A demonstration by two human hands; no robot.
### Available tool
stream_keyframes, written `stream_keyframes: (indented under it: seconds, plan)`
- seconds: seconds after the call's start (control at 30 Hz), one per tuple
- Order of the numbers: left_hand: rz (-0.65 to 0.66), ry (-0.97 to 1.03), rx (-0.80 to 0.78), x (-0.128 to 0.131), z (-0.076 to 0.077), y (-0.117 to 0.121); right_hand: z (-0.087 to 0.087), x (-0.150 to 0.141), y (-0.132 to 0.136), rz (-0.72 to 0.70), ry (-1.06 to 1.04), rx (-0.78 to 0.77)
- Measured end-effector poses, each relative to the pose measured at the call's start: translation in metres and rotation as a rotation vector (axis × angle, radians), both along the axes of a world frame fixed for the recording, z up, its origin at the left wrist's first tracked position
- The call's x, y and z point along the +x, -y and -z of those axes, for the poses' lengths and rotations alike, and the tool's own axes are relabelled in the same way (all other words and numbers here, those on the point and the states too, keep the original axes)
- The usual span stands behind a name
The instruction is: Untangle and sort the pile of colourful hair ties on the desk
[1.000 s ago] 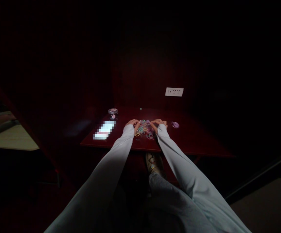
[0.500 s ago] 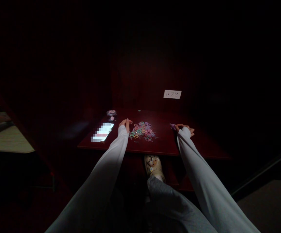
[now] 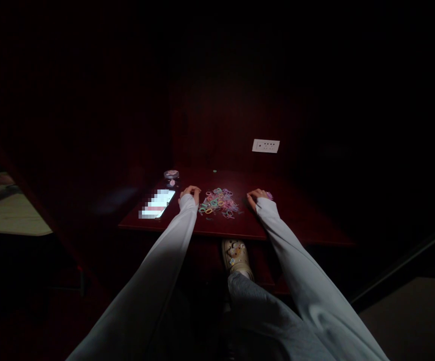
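A loose pile of small multicoloured elastic hair ties (image 3: 217, 203) lies in the middle of a dark red table (image 3: 296, 225). My left hand (image 3: 189, 193) rests with curled fingers just left of the pile, between it and a lit smartphone (image 3: 156, 204) with a pixelated screen. My right hand (image 3: 258, 195) is on the pile's right side, apart from it. A small purple bunch of ties (image 3: 269, 195) shows at its fingers and seems held there. White sleeves cover both arms.
A small round clear jar (image 3: 171, 175) stands at the table's back left, and a tiny green disc (image 3: 215, 171) lies near the back. A white wall socket plate (image 3: 265, 146) is above. My beige charm-studded clog (image 3: 236, 258) shows below the table's front edge.
My right hand has moved left from the purple ties' former spot, and the purple bunch has gone with it. My left hand has shifted slightly toward the pile's edge.
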State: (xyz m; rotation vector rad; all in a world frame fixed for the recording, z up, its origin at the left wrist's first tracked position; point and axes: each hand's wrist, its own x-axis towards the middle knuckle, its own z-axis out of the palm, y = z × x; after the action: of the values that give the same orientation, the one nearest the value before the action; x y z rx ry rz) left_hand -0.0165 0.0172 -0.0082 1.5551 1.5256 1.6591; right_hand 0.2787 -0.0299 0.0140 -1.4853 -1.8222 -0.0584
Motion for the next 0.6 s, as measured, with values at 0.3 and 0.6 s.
stream_keyframes:
  seconds: [0.3,0.6]
  plan:
    - [0.028,-0.157,0.020,0.009,-0.006,0.004,-0.006,-0.037,0.009,-0.078,-0.045,-0.076]
    - [0.222,-0.151,-0.077,0.013,-0.004,0.001,-0.007,-0.053,0.006,-0.163,0.048,-0.087]
